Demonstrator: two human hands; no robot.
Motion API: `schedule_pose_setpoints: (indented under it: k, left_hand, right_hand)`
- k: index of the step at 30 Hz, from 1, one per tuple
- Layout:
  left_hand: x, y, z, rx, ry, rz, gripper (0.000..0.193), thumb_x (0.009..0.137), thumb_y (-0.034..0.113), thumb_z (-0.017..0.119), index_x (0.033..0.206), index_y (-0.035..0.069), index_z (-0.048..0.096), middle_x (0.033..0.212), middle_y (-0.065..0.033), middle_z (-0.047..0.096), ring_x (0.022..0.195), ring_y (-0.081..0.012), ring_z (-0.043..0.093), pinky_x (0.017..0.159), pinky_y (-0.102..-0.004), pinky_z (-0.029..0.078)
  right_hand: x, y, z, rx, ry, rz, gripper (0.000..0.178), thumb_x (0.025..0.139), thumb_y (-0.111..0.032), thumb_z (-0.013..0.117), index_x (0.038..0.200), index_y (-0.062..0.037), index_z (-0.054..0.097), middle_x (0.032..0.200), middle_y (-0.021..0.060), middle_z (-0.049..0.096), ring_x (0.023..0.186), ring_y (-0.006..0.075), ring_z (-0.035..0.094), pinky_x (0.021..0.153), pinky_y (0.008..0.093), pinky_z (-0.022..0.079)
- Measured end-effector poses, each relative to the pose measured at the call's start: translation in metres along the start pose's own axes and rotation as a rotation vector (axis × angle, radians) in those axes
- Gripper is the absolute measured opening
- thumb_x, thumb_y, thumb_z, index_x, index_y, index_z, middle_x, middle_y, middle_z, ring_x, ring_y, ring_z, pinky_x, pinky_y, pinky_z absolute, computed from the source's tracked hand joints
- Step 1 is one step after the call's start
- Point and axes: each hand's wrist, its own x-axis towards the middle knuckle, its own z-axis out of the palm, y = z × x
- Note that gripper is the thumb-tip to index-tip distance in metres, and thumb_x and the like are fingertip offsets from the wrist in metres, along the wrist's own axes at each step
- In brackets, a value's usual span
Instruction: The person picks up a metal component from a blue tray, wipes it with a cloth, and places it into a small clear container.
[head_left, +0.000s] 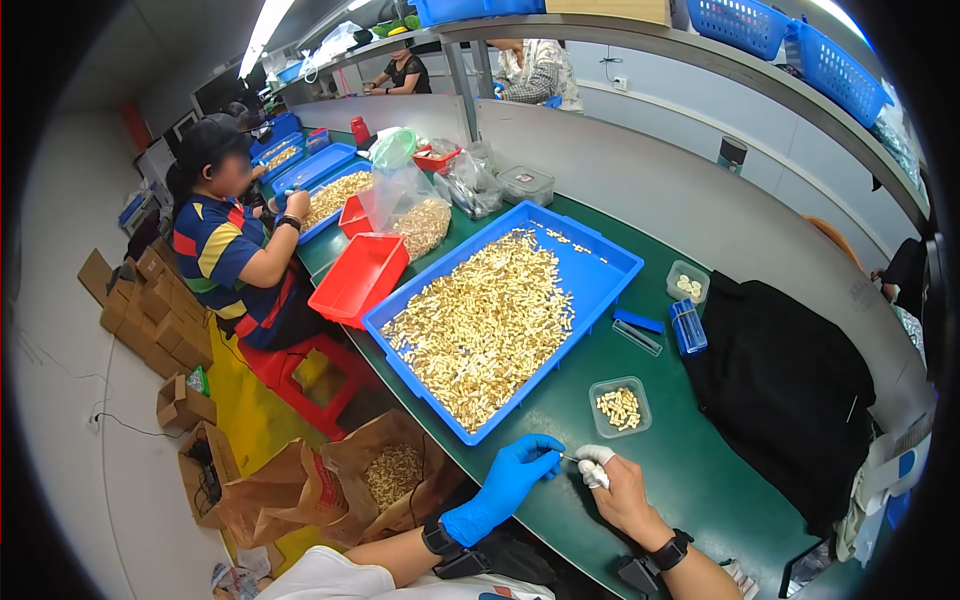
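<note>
My left hand (515,478), in a blue glove, is closed in a pinch near the table's front edge. Whatever small thing its fingertips hold is too small to make out. Close beside it, my right hand (622,490) has white covers on some fingers and grips a thin metal tool (569,458), whose tip points at the left fingertips. Just beyond my hands, a small clear tub (645,428) holds short gold-coloured metal pieces (618,407). A large blue tray (610,262) stands farther off to the left, heaped with similar pieces (490,320).
Right of the tray are a small tub of white round pieces (688,281), a blue case (688,327) and black cloth (790,390). A red bin (362,280) and a clear bag (420,222) stand left. A co-worker (235,230) sits beyond. Paper sacks (340,470) stand below the table.
</note>
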Motion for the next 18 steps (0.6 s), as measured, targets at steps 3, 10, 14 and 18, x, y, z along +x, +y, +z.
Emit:
schedule_pose_setpoints:
  k: [3,10,14,18]
  left_hand:
    - [0.002,-0.001,-0.001,0.004,-0.005,-0.007,0.015,0.085,0.008,0.056,0.097,0.000,0.058,0.085,-0.0054,0.060,0.074,-0.0105,0.055,0.070,-0.0230,0.045]
    - [-0.002,-0.002,-0.005,-0.007,0.010,0.012,0.015,0.085,0.007,0.056,0.098,0.001,0.058,0.088,-0.0054,0.059,0.079,-0.0112,0.056,0.074,-0.0242,0.045]
    - [0.000,-0.014,-0.007,0.005,-0.067,0.081,0.017,0.086,0.007,0.055,0.101,0.001,0.057,0.093,-0.0066,0.059,0.085,-0.0127,0.056,0.079,-0.0255,0.045]
    - [-0.001,-0.018,-0.007,-0.167,-0.148,0.080,0.028,0.087,0.009,0.052,0.114,0.001,0.050,0.103,-0.0101,0.057,0.095,-0.0165,0.055,0.088,-0.0287,0.043]
  right_hand:
    - [0.000,-0.003,0.002,0.063,0.000,0.139,0.020,0.077,-0.012,0.066,0.092,-0.0037,0.057,0.073,0.0139,0.061,0.064,0.0288,0.061,0.055,0.0361,0.047]
    - [-0.001,0.001,0.003,-0.007,-0.015,0.009,0.019,0.076,-0.009,0.065,0.092,-0.0035,0.057,0.072,0.0141,0.061,0.063,0.0285,0.060,0.055,0.0349,0.047]
    - [-0.005,-0.008,0.001,0.009,-0.016,0.013,0.017,0.078,-0.007,0.063,0.093,-0.0029,0.057,0.072,0.0141,0.060,0.062,0.0279,0.060,0.055,0.0338,0.046]
    - [-0.005,-0.012,0.000,0.134,-0.038,0.131,0.010,0.082,-0.007,0.058,0.090,-0.0010,0.058,0.067,0.0102,0.058,0.058,0.0200,0.056,0.053,0.0292,0.043]
